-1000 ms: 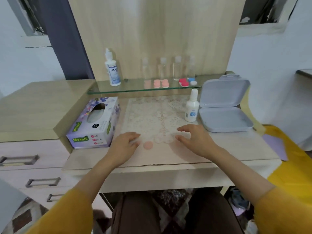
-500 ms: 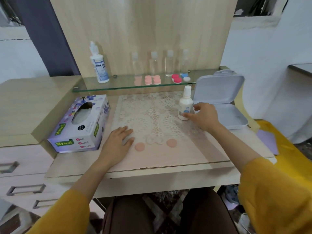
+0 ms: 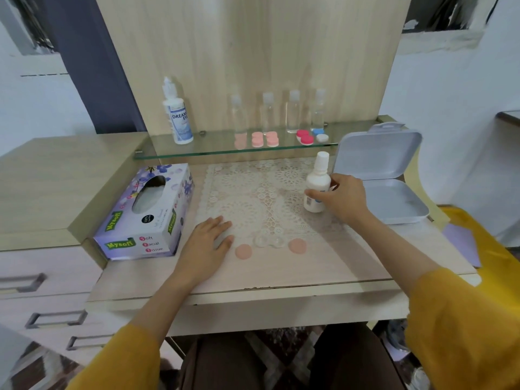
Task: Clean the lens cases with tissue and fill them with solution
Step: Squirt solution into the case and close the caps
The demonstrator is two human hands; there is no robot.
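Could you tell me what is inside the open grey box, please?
Nothing shows inside the box; its lid stands open behind. The right hand, gripping the bottle, hides the tray's left edge.

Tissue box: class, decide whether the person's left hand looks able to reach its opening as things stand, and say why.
Probably yes. The left hand rests flat on the desk right beside the tissue box, nothing lies between them, and the box's opening faces up, uncovered.

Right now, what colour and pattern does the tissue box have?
The tissue box is pale purple with blue flowers; the head view shows it best.
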